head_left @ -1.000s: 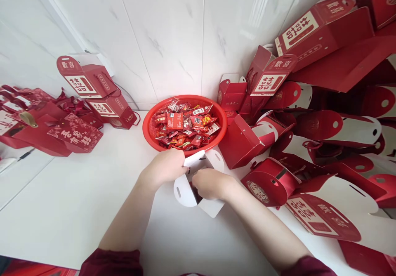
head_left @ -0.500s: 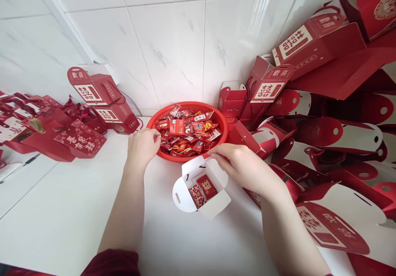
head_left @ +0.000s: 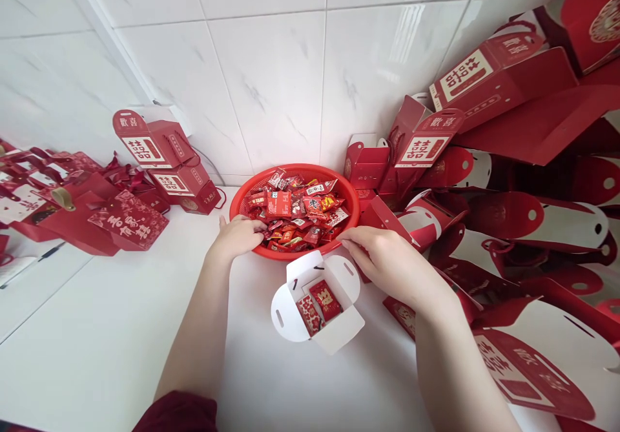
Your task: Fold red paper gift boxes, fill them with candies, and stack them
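Observation:
My left hand (head_left: 238, 235) reaches over the left rim of a red plastic basket (head_left: 356, 209). Its fingers touch the wrapped candies (head_left: 290, 207) heaped inside, and the thumb stands apart. At the basket's front right rim is my right hand (head_left: 380, 256), its fingers and thumb drawn together. Whatever lies between those fingertips is hidden. An opened white-lined paper box (head_left: 290, 309) stands on the table just in front of the basket, flaps spread. Two small red patterned packets, one a dark red packet (head_left: 325, 299), lie in it.
Red gift boxes (head_left: 169, 154) are stacked against the tiled wall at left. Further left lie red bags (head_left: 128, 219) and a dark pen (head_left: 51, 250). Many red boxes (head_left: 421, 148) crowd the right side, close to my right forearm. The white table (head_left: 121, 303) runs beneath everything.
My left hand has moved in over the candies, its thumb parting from the fingers. The right hand stays by the rim, slightly shifted. The view has shifted a little.

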{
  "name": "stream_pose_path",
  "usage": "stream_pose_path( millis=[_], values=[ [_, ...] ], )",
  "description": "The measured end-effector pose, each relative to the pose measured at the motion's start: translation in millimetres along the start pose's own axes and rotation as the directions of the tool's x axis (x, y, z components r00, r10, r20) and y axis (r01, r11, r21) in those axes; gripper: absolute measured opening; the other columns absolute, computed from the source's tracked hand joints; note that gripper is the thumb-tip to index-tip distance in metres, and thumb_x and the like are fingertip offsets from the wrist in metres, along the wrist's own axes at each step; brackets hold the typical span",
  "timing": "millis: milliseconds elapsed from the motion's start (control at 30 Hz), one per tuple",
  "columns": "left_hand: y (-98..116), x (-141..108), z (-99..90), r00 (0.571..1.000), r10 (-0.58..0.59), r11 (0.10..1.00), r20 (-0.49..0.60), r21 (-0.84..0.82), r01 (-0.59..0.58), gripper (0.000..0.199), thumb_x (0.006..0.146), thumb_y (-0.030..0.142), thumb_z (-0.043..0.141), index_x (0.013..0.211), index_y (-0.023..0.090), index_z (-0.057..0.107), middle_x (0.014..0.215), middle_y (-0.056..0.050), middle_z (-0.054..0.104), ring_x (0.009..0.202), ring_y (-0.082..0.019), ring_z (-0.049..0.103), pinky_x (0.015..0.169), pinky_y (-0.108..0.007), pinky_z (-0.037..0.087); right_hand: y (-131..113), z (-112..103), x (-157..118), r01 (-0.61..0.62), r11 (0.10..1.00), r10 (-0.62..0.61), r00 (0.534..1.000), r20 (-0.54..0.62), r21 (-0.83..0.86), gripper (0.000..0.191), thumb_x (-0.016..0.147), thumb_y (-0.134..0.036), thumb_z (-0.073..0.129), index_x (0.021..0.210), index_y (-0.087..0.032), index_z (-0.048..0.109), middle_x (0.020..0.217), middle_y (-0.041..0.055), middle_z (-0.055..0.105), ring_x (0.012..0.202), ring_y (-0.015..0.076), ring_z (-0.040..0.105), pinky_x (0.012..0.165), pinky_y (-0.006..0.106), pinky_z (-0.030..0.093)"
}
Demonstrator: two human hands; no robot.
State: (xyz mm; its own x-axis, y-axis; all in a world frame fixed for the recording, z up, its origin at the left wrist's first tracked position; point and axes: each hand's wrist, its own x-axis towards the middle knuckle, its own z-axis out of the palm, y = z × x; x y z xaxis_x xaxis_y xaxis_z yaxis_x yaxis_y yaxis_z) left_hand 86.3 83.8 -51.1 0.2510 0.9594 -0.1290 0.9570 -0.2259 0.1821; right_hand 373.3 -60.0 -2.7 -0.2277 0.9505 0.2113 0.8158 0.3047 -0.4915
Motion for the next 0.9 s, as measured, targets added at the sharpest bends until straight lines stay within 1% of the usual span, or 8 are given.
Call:
stream_pose_path(
  millis=[133,267,367,433,500,633,800,900],
  values=[
    [6.3,-0.1,-0.8,1.000,-0.007,1.000,-0.013,0.008,0.007,0.029,0.076,0.027,0.055,0.097,0.029,0.074,0.105,-0.004,0.075,0.118,-0.032,0.057,0.117,-0.053,0.014,0.6,-0.3,0.0,-0.008,1.000,0.008,1.000,0.006,0.006,0.027,0.099,-0.019,0.041,0.097,-0.022,0.067,0.090,0.0047,0.070,0.079,0.0186,0.065,0.072,0.027,0.044],
    [16.6,-5.1,-2.1,0.996,0.060,0.998,-0.073,0.010,-0.059,0.032,0.075,0.020,0.055,0.103,0.025,0.069,0.109,-0.006,0.072,0.110,-0.028,0.062,0.119,-0.052,0.012,1.2,-1.3,1.1,-0.016,1.000,0.016,1.000,0.005,-0.006,0.027,0.100,-0.020,0.041,0.097,-0.021,0.067,0.089,0.0049,0.070,0.078,0.0186,0.064,0.071,0.027,0.044],
    [21.3,-6.1,-0.2,0.977,0.204,0.976,-0.057,-0.070,-0.208,0.038,0.075,0.019,0.056,0.112,0.025,0.065,0.122,-0.004,0.066,0.116,-0.024,0.059,0.115,-0.041,0.029,1.4,-1.5,2.1,-0.017,1.000,0.017,1.000,0.000,-0.023,0.027,0.099,-0.020,0.040,0.097,-0.021,0.067,0.089,0.0051,0.069,0.077,0.0187,0.064,0.071,0.028,0.043],
    [21.0,-3.4,3.4,0.971,0.238,0.960,-0.018,-0.148,-0.239,0.043,0.075,0.019,0.058,0.117,0.025,0.064,0.126,-0.004,0.064,0.115,-0.023,0.060,0.104,-0.032,0.043,1.5,-1.3,2.6,-0.016,0.999,0.016,1.000,0.000,-0.028,0.027,0.099,-0.020,0.040,0.095,-0.021,0.066,0.088,0.0049,0.069,0.077,0.0185,0.064,0.070,0.027,0.043],
    [18.8,1.3,8.3,0.979,0.204,0.964,0.003,-0.176,-0.201,0.049,0.072,0.015,0.060,0.120,0.024,0.063,0.126,-0.004,0.065,0.113,-0.022,0.062,0.095,-0.028,0.049,1.5,-0.8,3.2,-0.013,0.999,0.013,1.000,0.005,-0.030,0.027,0.099,-0.020,0.040,0.093,-0.021,0.066,0.086,0.0049,0.069,0.076,0.0185,0.064,0.069,0.027,0.043],
    [15.1,10.5,18.1,0.990,0.142,0.977,-0.017,-0.156,-0.143,0.049,0.068,0.007,0.060,0.114,0.023,0.069,0.121,-0.005,0.068,0.108,-0.022,0.064,0.089,-0.026,0.050,1.7,1.2,4.2,-0.003,1.000,0.003,1.000,0.010,-0.028,0.028,0.099,-0.019,0.039,0.090,-0.020,0.065,0.086,0.0053,0.069,0.077,0.0188,0.064,0.069,0.027,0.043],
    [18.3,15.2,23.5,0.994,0.056,0.983,-0.093,-0.169,-0.071,0.024,0.079,0.023,0.062,0.099,0.020,0.075,0.104,-0.009,0.074,0.093,-0.023,0.068,0.079,-0.027,0.051,0.7,3.3,4.4,0.009,1.000,-0.009,1.000,0.014,-0.026,0.028,0.099,-0.017,0.039,0.089,-0.020,0.065,0.087,0.0049,0.069,0.077,0.0181,0.064,0.070,0.027,0.043],
    [21.0,13.9,18.2,0.987,0.037,0.979,-0.158,-0.191,-0.067,0.022,0.084,0.030,0.059,0.092,0.019,0.075,0.094,-0.010,0.074,0.085,-0.022,0.068,0.076,-0.029,0.050,-0.3,4.1,3.9,0.008,1.000,-0.007,1.000,0.026,-0.019,0.028,0.099,-0.017,0.039,0.087,-0.020,0.064,0.087,0.0048,0.069,0.077,0.0177,0.063,0.070,0.027,0.043]
  ],
)
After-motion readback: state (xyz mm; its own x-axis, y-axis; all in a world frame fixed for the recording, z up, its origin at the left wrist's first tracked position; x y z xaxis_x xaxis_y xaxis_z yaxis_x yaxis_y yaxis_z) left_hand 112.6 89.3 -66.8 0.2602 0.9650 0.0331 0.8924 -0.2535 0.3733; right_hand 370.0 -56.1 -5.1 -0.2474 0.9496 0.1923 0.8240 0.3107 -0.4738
